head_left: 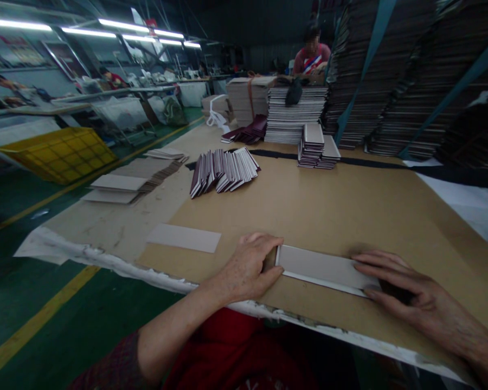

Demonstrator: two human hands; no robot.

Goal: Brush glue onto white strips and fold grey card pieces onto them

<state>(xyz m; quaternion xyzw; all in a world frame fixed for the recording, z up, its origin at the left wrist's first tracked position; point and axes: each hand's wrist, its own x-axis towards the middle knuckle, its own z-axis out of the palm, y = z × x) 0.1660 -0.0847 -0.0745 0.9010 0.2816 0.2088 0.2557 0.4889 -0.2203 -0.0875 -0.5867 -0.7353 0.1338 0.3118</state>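
A long pale board with a white edge [321,266] lies on the brown table top near its front edge. My left hand [252,266] touches the board's left end, thumb and forefinger spread at its two corners. Over the right end lies my right hand [406,290], its fingers apart, slightly blurred, and covering that end. To the left of my left hand, a plain light strip [185,237] rests flat on the table. Behind it, a fanned row of dark-edged pieces [225,170] leans across the table.
Cardboard sheets [122,181] lie at the left. Small stacked pieces [311,145], a tall stack [295,111] and maroon pieces [248,131] stand at the back. A person [311,57] is behind them. A yellow crate [59,154] is beyond the table's left side.
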